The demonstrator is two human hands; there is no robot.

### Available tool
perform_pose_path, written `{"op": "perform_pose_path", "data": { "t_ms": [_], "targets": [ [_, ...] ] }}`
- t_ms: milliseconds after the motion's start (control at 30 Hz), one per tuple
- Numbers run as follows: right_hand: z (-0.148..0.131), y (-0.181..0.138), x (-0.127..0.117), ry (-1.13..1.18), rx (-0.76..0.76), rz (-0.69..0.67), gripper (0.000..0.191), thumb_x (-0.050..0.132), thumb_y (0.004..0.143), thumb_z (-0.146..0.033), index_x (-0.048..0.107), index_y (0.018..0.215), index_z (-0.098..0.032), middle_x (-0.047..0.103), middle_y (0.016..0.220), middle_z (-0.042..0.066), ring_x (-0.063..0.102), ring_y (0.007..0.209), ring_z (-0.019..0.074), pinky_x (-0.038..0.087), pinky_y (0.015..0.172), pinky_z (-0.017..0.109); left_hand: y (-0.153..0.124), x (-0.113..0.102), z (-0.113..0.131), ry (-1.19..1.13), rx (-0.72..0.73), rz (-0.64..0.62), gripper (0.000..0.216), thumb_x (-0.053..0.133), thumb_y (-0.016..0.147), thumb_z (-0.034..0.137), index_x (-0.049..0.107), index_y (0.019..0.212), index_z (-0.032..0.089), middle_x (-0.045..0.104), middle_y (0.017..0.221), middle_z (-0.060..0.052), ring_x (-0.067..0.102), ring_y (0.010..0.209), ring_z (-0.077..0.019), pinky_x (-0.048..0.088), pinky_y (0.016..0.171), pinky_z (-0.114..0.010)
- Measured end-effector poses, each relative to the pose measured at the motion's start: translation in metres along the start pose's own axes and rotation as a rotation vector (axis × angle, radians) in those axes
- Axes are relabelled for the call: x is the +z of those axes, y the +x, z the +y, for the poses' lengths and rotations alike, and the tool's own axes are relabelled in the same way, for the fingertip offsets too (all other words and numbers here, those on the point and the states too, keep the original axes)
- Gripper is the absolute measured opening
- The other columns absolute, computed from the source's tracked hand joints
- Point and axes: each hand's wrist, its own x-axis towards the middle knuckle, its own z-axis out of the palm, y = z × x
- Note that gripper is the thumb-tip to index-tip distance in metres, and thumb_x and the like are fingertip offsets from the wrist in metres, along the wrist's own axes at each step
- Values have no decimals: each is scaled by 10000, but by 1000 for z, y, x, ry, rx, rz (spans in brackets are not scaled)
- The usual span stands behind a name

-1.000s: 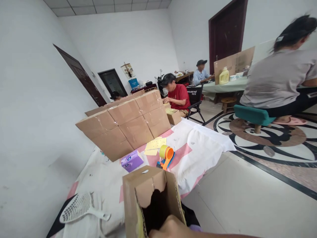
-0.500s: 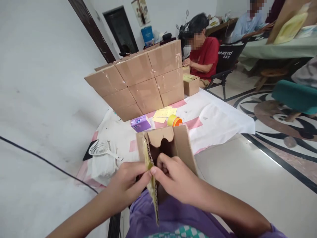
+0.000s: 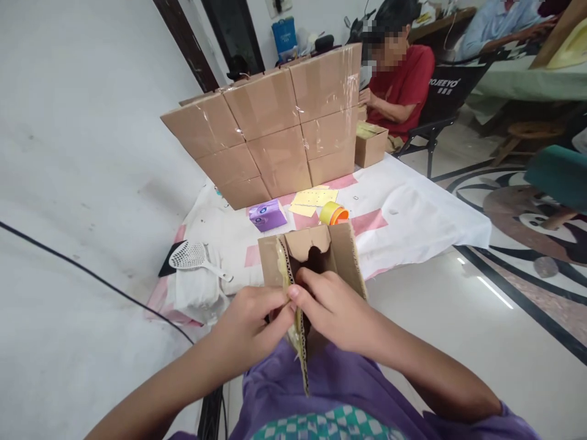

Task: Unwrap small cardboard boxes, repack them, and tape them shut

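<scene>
An open cardboard box (image 3: 345, 253) is in front of my lap, its top flaps raised. Yellowish, wrinkled tape (image 3: 293, 335) covers the outer side of its left flap (image 3: 301, 348), whose corrugated edge faces up. My left hand (image 3: 257, 321) is closed at that side, thumb and forefinger pinching the tape. From the other side my right hand (image 3: 337, 308) grips the flap edge, its thumb on top and its curled fingers inside the box. The two thumbs nearly touch. Both hands hide part of the box's dark inside.
A wall of taped cardboard boxes (image 3: 277, 131) stands on the cloth-covered table (image 3: 413, 208). Before it lie a purple tissue pack (image 3: 268, 216), yellow sheets (image 3: 314, 198) and a tape roll (image 3: 331, 214). A white slotted skimmer (image 3: 189, 255) is at left. A person in red (image 3: 413, 85) sits beyond.
My view has shifted, so the scene sits a little higher and further right. Both hands keep their hold at the left flap, with only a slight shift of the fingers.
</scene>
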Motion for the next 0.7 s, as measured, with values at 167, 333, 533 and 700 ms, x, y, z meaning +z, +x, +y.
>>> {"op": "perform_pose_path", "data": {
  "t_ms": [167, 333, 533, 700],
  "targets": [
    [0, 4, 14, -219, -19, 28, 416, 302, 1056, -310, 463, 690, -192, 422, 561, -20, 364, 490, 109, 199, 543, 304, -7, 9, -9, -132, -117, -32, 400, 434, 936, 294, 346, 561, 184, 333, 525, 54, 352, 507, -79, 262, 520, -238],
    [12, 2, 28, -288, 26, 62, 419, 315, 1053, -303, 540, 722, -179, 460, 569, -7, 377, 483, 114, 203, 545, 308, -18, 13, -21, -300, -310, 2, 402, 456, 894, 349, 408, 527, 192, 444, 482, 41, 431, 488, -96, 287, 490, -230],
    [15, -1, 36, -289, 7, 35, 412, 303, 1053, -293, 548, 742, -177, 551, 630, 25, 502, 569, 145, 257, 575, 288, -31, 13, -32, -370, -370, -16, 401, 468, 904, 390, 437, 555, 194, 459, 505, 37, 438, 514, -110, 310, 514, -234],
    [4, 3, 26, -336, 16, 2, 224, 445, 1014, -307, 522, 844, -183, 539, 651, 0, 506, 575, 149, 226, 548, 270, -25, 9, -24, -265, -208, -103, 347, 431, 905, 329, 414, 586, 192, 414, 580, 33, 392, 587, -115, 302, 566, -239]
  ]
}}
